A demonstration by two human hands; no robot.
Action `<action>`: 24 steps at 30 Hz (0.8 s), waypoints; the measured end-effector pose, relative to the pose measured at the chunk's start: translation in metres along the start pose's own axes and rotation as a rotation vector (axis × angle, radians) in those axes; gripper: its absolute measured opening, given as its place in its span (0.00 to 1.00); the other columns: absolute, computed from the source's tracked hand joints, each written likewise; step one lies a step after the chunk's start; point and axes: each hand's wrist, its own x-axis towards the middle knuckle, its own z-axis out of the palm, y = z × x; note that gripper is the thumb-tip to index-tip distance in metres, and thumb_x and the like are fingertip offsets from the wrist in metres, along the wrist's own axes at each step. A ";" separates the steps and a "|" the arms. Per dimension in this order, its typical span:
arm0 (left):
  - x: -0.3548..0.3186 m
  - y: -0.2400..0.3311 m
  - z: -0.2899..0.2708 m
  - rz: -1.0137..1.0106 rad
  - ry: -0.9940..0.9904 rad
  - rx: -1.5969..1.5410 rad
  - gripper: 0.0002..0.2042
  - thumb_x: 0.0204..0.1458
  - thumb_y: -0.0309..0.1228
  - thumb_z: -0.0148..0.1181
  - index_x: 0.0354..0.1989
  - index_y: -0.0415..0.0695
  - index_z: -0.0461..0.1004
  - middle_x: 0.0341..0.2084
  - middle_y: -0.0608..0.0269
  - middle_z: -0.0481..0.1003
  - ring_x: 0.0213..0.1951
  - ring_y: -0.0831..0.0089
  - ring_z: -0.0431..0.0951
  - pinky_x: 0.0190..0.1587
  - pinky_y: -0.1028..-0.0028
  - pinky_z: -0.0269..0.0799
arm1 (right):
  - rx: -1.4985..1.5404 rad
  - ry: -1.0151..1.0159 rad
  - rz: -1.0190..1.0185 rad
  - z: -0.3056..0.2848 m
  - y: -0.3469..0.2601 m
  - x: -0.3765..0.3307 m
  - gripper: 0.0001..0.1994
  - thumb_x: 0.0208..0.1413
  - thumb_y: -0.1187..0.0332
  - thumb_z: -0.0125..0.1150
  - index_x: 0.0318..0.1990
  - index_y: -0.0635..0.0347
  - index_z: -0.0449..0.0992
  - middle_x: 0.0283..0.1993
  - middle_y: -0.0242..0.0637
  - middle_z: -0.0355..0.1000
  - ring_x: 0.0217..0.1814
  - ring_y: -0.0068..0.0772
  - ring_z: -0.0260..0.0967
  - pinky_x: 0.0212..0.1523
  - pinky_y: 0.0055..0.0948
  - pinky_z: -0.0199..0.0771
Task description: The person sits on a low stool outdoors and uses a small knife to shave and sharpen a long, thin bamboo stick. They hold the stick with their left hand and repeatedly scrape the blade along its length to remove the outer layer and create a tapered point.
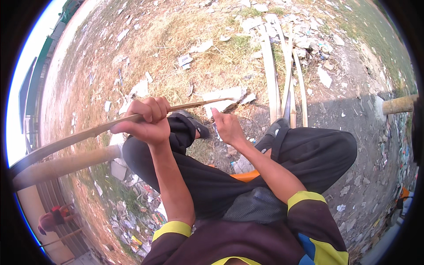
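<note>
Left hand (pixel 148 121) grasps a strip (pixel 95 130) slanting left to centre, seemingly unfinished; right hand (pixel 227 127) curls near its tip, contents unclear; other strips (pixel 268 66) lie far right, done or waiting, I can't tell.

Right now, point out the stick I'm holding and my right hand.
Stick (pixel 90 131), head view: the stretch left of the gripping left hand (pixel 152 123).
Right hand (pixel 229 127), head view: the middle of the hand.

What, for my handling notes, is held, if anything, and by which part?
The left grip holds a long strip partway along; whether the right grip holds anything cannot be told.
</note>
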 end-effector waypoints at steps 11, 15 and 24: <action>0.005 0.000 -0.004 -0.004 -0.278 -0.153 0.35 0.45 0.70 0.32 0.12 0.46 0.52 0.04 0.71 0.48 0.09 0.79 0.44 0.13 0.74 0.40 | -0.102 -0.109 0.079 -0.007 0.007 0.006 0.37 0.60 0.45 0.31 0.19 0.72 0.73 0.22 0.66 0.67 0.32 0.62 0.70 0.39 0.49 0.67; 0.004 -0.003 0.001 0.023 -0.279 -0.089 0.35 0.45 0.70 0.32 0.12 0.46 0.51 0.04 0.71 0.47 0.08 0.79 0.43 0.11 0.75 0.39 | -0.189 0.032 0.242 -0.006 0.008 0.005 0.37 0.59 0.44 0.31 0.20 0.72 0.75 0.24 0.66 0.69 0.34 0.62 0.70 0.41 0.49 0.67; 0.008 -0.002 0.003 0.030 -0.287 -0.101 0.35 0.45 0.70 0.31 0.12 0.47 0.51 0.03 0.71 0.47 0.07 0.79 0.43 0.10 0.75 0.40 | -0.191 0.054 0.244 -0.003 0.028 0.009 0.38 0.59 0.42 0.29 0.17 0.70 0.73 0.18 0.58 0.68 0.25 0.55 0.71 0.34 0.46 0.70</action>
